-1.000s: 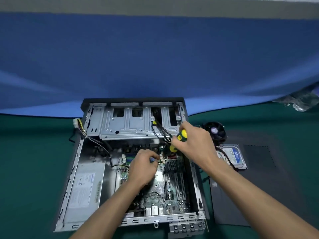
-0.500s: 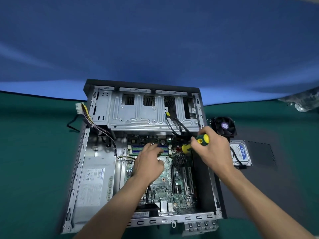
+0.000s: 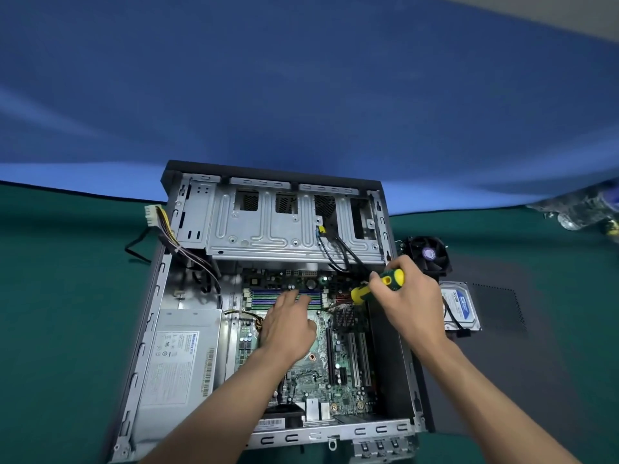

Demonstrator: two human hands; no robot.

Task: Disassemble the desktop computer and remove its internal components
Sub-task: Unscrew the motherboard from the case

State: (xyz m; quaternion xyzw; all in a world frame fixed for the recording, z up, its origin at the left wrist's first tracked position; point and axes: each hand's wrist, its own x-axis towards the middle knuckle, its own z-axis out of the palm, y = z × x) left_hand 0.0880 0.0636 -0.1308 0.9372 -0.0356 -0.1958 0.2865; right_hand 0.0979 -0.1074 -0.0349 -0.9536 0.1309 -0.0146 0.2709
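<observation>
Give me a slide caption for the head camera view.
Right hand grips screwdriver over motherboard; left hand rests on it.

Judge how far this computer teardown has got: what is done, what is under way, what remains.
Done: the cooling fan and hard drive lie outside the case. Under way: the right hand grips a screwdriver angled at the motherboard while the left hand rests on it. Left: motherboard and power supply still sit inside.

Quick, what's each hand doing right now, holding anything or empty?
Left hand: open, fingers straight, resting on the motherboard, holding nothing.
Right hand: closed around the screwdriver.
</observation>
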